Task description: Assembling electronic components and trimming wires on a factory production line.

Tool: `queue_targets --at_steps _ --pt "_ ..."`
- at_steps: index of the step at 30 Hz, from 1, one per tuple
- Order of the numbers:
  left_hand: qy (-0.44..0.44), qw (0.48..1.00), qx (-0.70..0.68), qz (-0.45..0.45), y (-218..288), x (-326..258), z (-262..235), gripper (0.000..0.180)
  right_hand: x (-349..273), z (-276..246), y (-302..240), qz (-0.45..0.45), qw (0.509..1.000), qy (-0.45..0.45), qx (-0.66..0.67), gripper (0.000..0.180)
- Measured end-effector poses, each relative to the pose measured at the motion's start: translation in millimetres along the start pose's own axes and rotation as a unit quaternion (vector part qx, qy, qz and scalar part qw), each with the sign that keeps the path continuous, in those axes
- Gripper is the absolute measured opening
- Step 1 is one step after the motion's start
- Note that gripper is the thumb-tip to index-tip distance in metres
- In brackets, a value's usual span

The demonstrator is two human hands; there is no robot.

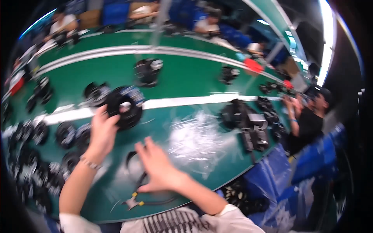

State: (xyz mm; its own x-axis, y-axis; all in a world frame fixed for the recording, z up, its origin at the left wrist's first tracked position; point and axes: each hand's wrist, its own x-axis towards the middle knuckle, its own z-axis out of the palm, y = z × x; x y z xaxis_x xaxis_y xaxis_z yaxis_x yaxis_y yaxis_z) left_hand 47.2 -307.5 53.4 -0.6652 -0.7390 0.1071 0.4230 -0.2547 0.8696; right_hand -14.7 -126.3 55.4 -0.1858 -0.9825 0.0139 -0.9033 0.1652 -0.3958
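Observation:
My left hand [103, 130] is closed on the edge of a black, round, wheel-like part [133, 113], raised over the green table [116, 186]. Some motion blur hides the part's details. Lower and to the right, my right hand [158, 165] has its fingers stretched out and apart, with nothing seen in them. Beside its fingertips and partly behind the hand is a thin black ring [129, 158]. Just below that hand lies a pair of cutting pliers [132, 202] with yellow marks near the jaws, its handles partly hidden by the hand.
A heap of thin clear strips [196, 138] lies mid-table. Several round black parts [66, 134] crowd the left side. Black parts [254, 132] stand in a stack at right, near a co-worker in a dark shirt [309, 126]. A white strip [175, 102] crosses the table; other people sit beyond.

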Motion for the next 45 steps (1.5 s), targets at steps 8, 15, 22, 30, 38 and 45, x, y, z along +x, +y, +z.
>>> queue_targets --at_steps 8,15,22,30,38,45 --pt "-0.025 0.998 -0.029 0.047 2.9 -30.4 7.8 0.053 -11.5 -46.0 55.0 0.007 0.907 0.241 0.345 0.118" --pt "-0.071 0.993 0.013 -0.098 2.1 -49.8 26.1 0.036 32.3 -54.3 24.8 -0.075 0.958 0.232 0.150 0.119" --pt "-0.264 0.882 -0.304 -0.247 2.4 -40.8 1.3 0.058 27.6 -38.1 17.8 -0.078 0.944 0.240 0.212 0.122" --pt "-0.169 0.890 -0.260 -0.335 7.7 -40.2 11.7 0.061 21.6 -38.7 19.2 -0.121 0.947 0.215 0.206 0.119" --pt "-0.146 0.906 -0.261 -0.298 4.2 -42.6 22.5 0.050 20.4 -35.6 22.9 -0.089 0.949 0.229 0.197 0.124" --pt "-0.112 0.929 -0.230 -0.269 -2.0 -43.4 30.9 0.043 16.0 -34.0 22.2 -0.090 0.948 0.230 0.200 0.117"
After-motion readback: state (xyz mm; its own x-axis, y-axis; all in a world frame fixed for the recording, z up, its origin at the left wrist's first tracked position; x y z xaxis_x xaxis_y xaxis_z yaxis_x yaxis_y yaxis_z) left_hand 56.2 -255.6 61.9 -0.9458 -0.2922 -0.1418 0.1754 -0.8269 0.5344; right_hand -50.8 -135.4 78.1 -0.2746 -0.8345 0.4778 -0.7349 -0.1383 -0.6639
